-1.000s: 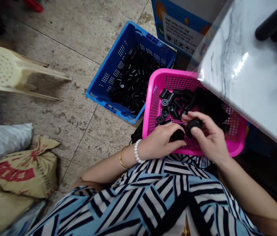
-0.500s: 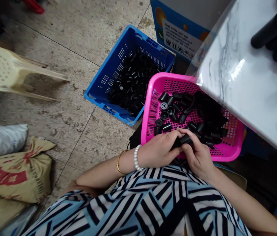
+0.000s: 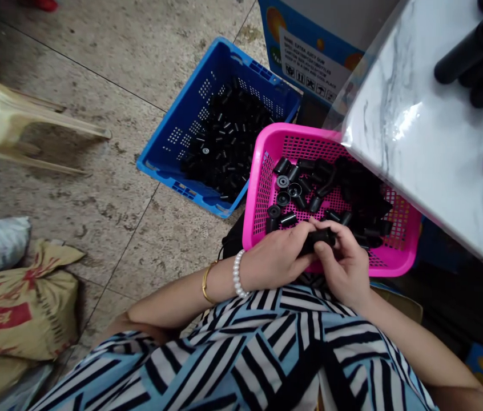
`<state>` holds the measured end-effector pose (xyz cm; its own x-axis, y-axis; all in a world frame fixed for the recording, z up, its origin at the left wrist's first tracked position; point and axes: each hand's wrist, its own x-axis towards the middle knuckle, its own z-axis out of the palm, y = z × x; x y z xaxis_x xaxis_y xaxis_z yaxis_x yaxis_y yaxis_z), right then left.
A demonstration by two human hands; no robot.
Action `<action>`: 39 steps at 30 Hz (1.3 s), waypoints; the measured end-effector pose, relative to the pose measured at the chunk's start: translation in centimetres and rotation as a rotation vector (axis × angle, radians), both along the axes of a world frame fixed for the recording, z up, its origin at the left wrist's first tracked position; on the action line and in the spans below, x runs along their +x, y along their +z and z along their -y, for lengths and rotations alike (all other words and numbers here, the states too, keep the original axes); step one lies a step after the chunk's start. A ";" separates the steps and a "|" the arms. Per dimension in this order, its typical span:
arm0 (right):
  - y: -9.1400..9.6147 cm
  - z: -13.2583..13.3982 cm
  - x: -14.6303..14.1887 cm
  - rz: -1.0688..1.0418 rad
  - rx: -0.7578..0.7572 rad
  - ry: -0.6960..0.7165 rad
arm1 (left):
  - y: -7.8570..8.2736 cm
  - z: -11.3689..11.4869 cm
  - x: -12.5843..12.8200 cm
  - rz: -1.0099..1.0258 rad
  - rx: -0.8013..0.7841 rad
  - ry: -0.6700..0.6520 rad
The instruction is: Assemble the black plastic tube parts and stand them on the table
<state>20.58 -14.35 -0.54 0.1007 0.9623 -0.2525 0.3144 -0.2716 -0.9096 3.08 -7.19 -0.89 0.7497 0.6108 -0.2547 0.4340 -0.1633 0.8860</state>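
Note:
Both hands meet over the near rim of a pink mesh basket (image 3: 253, 194). Fingers of my left hand (image 3: 278, 254) are closed round a black cylindrical part (image 3: 321, 235), most of which they hide. Thumb and fingers of my right hand (image 3: 346, 262) pinch the same part at its right end. Whether it is one piece or two joined pieces, I cannot tell. Inside the basket lie several loose black caps (image 3: 288, 219), some showing round ringed ends.
Beyond the pink basket, a blue crate (image 3: 168, 134) on the floor holds many small black parts. At right, a marble-patterned table (image 3: 399, 137) carries black tubes (image 3: 464, 57). A printed carton (image 3: 310, 57) stands behind. A plastic stool (image 3: 14, 125) and tied sack (image 3: 31, 308) are at left.
More of the black part shows between my hands, and my right fingers have shifted along it. The whole view has moved slightly.

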 end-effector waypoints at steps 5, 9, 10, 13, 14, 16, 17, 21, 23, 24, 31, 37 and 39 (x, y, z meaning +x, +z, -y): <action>-0.3 -0.2 -0.2 -0.085 -0.017 -0.042 | -0.5 -0.2 0.3 0.047 -0.008 0.085; -0.5 0.0 0.2 -0.040 -0.014 0.103 | -0.9 0.1 0.1 0.010 0.018 0.110; -0.4 0.0 0.3 -0.021 -0.007 0.156 | -0.9 0.2 0.1 -0.003 0.017 0.112; -0.2 0.1 0.5 0.014 0.027 0.189 | -0.8 0.2 0.2 -0.011 0.008 0.100; -0.2 0.0 0.4 0.015 0.045 0.144 | -0.7 0.1 0.3 -0.010 0.005 0.099; -0.2 0.0 0.3 0.005 0.072 0.045 | -0.5 -0.1 0.5 -0.022 0.003 0.112; -0.2 -0.1 0.1 -0.005 0.079 0.015 | -0.5 -0.2 0.6 -0.030 0.003 0.114; -0.5 0.0 -0.1 -0.037 0.058 0.029 | -0.4 -0.3 0.8 -0.044 0.000 0.124; -0.6 0.2 -0.1 -0.063 0.056 0.030 | -0.4 -0.2 0.9 -0.028 -0.015 0.146; -0.6 0.4 -0.1 -0.084 0.061 0.031 | -0.3 -0.2 1.0 -0.019 -0.031 0.157; -0.5 0.4 -0.1 -0.180 0.106 -0.043 | 0.0 -0.5 1.3 0.018 -0.073 0.173; -0.6 -0.1 -0.7 -0.100 0.079 -0.026 | -0.2 -0.6 1.4 0.007 -0.023 0.125; -0.5 -0.2 -0.3 0.002 0.127 0.115 | -0.5 -0.5 1.4 0.033 -0.010 0.147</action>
<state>20.24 -14.11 -1.03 -0.0112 0.9917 -0.1284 0.3389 -0.1170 -0.9335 4.45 -6.71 -1.37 0.6603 0.7123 -0.2380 0.4230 -0.0909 0.9016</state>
